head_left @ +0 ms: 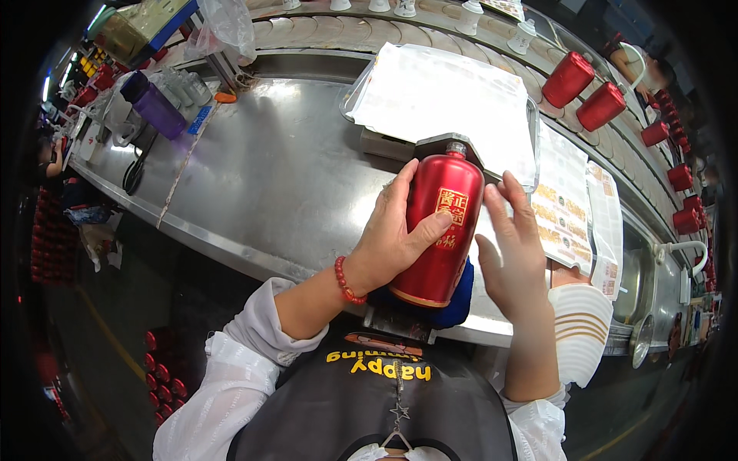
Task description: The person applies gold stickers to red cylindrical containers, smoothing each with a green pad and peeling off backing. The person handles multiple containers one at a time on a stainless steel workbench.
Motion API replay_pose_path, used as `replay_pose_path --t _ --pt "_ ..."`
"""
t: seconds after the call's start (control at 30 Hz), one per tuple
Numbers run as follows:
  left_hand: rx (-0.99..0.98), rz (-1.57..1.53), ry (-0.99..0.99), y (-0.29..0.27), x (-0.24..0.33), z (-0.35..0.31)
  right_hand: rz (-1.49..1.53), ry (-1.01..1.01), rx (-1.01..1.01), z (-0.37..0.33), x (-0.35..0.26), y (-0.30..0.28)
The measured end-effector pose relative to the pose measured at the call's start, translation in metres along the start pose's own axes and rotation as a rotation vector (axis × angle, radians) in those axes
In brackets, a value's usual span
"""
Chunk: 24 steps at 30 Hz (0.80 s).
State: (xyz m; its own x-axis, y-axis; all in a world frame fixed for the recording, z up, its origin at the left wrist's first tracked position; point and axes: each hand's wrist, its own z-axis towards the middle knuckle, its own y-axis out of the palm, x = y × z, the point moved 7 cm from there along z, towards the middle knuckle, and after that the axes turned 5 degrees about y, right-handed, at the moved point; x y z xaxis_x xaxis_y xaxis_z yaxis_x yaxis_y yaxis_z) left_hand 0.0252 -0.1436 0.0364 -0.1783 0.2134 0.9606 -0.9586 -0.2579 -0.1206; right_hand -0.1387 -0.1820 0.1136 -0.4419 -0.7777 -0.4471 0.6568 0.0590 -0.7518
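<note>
A red bottle (453, 180) with gold square lettering and a gold line near its base leans back over the steel bench's near edge. Its neck is bare and rests by a dark angular metal piece (438, 140). My left hand (388, 242) is wrapped round the bottle's left side, thumb across its front. Just off the bottle's right side is my right hand (513, 261), fingers apart, slightly blurred, holding nothing. Under the bottle's base shows a blue cloth (461, 300). Beyond the bottle, bright white sheets (446, 92) lie on a tray (532, 146).
Sheets of gold-printed labels (565, 203) lie to the right. A conveyor (307, 32) curves along the back, carrying red bottles (569, 78) and small white pieces (470, 15). At the left stands a purple bottle (154, 106). A metal basin (636, 269) is far right.
</note>
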Motion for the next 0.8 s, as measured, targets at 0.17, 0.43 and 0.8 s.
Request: replay_pose_path --t 0.17,0.43,0.8 --pt "-0.025 -0.231 -0.034 0.001 -0.007 -0.001 0.029 -0.082 0.069 0.006 0.006 -0.015" --pt "-0.090 -0.316 -0.075 0.005 -0.011 0.012 -0.076 -0.080 -0.006 -0.014 0.001 0.013" --pt "-0.048 -0.272 -0.049 0.000 -0.002 0.008 0.147 0.099 -0.078 -0.016 0.011 0.029"
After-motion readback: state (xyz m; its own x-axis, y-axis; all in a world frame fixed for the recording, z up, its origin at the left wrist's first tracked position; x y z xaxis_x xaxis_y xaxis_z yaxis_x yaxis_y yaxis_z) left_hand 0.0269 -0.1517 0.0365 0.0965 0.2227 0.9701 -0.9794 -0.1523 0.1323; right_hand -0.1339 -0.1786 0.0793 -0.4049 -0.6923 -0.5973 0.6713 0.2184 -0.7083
